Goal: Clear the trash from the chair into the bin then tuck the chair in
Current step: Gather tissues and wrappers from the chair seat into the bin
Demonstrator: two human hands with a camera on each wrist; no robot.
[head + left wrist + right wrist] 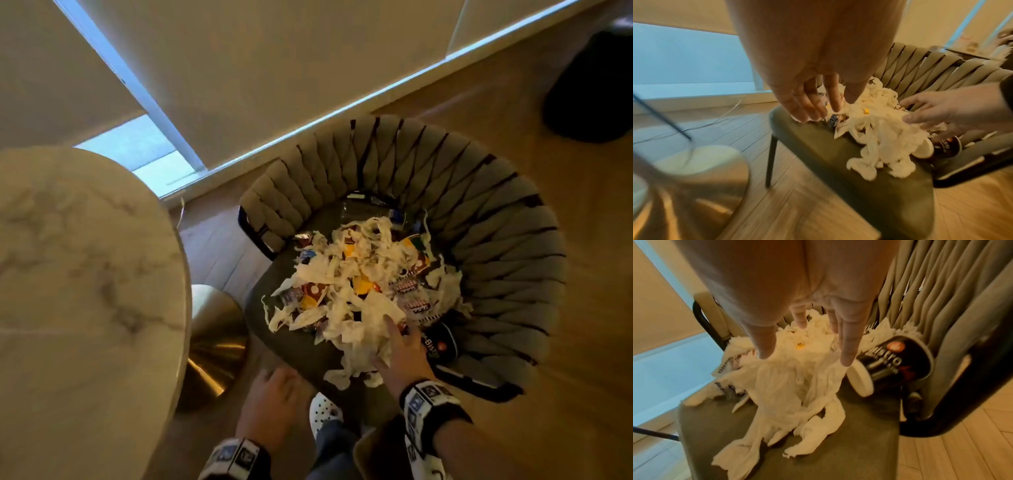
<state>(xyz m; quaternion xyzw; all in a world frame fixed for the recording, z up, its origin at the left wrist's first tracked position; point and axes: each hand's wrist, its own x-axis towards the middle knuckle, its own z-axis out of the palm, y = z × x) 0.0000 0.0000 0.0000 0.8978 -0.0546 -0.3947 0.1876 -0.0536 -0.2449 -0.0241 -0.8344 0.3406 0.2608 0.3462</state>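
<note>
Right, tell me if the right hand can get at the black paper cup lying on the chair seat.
Probably yes. The black paper cup lies on its side just right of the open right hand, its side bare; only shredded white tissue touches its lid end, and the woven chair back stands behind it.

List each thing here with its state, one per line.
Chair: pulled out from the table, seat covered in trash.
Tissue: torn, piled loose on the seat.
Wrappers: scattered among the tissue.
Cup: lying on its side.
Left hand: open, holding nothing.
Right hand: open, over the tissue.
Table: beside the chair.
</note>
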